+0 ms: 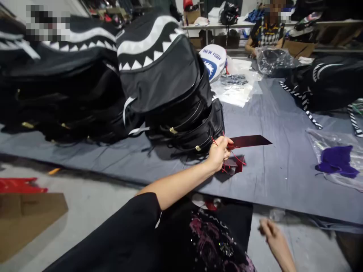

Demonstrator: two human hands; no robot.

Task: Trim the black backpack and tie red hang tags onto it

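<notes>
Black top (170, 241) nearest camera, purple-pink pattern (208, 236) at front. Left hand (217, 154) pinching dark red tags (251, 141) with red strings (238, 158), over grey table (269, 177), just beside stacked black backpacks (161, 79). Right hand (273, 235) low, short of table edge, fingers curled, blurred; cannot tell if gripping anything.

A grey table (269, 181) carries stacked black backpacks (164, 71) and clear plastic (318, 144) with a purple cloth (338, 160)

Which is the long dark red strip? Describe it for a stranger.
At the grey table, beside the stacked black backpacks, find the left hand. The strip it pinches juts rightward, longer and flatter than the bent red piece below.
</notes>
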